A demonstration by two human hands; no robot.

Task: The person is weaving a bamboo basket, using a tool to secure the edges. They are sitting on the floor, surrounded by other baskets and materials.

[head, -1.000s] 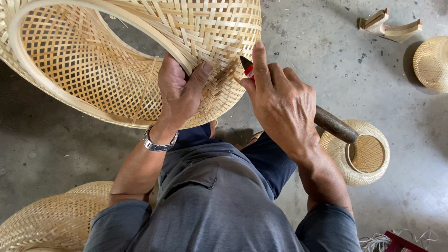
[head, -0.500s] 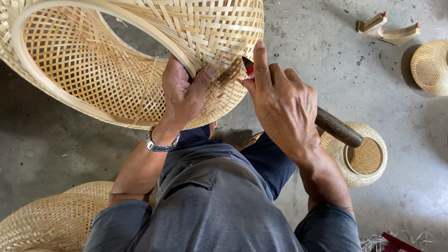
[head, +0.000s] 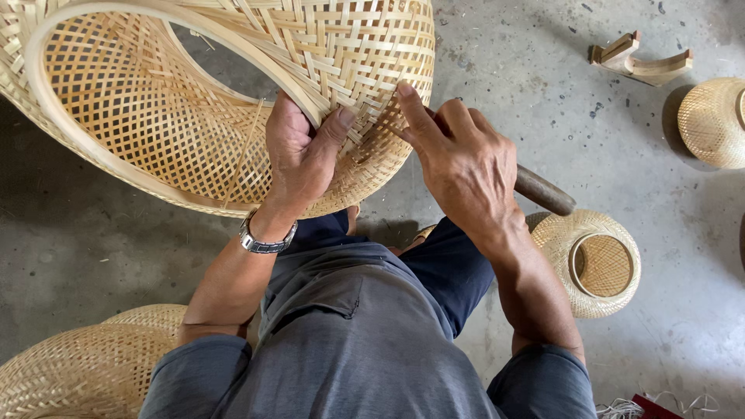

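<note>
Left hand [head: 299, 155] clamps the woven bamboo basket's [head: 155, 116] rim; right hand [head: 466, 167], forefinger extended, grips a dark-handled tool [head: 543, 190], its tip hidden behind fingers.

Pale tan basket [head: 233, 101], open checker weave; grey concrete floor [head: 512, 70]; silver watch [head: 266, 242].

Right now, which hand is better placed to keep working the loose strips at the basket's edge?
Right, probably. The right hand grips the dark-handled tool, its index fingertip on the weave. The left hand is clamped on the woven basket, bracing its rim.
</note>
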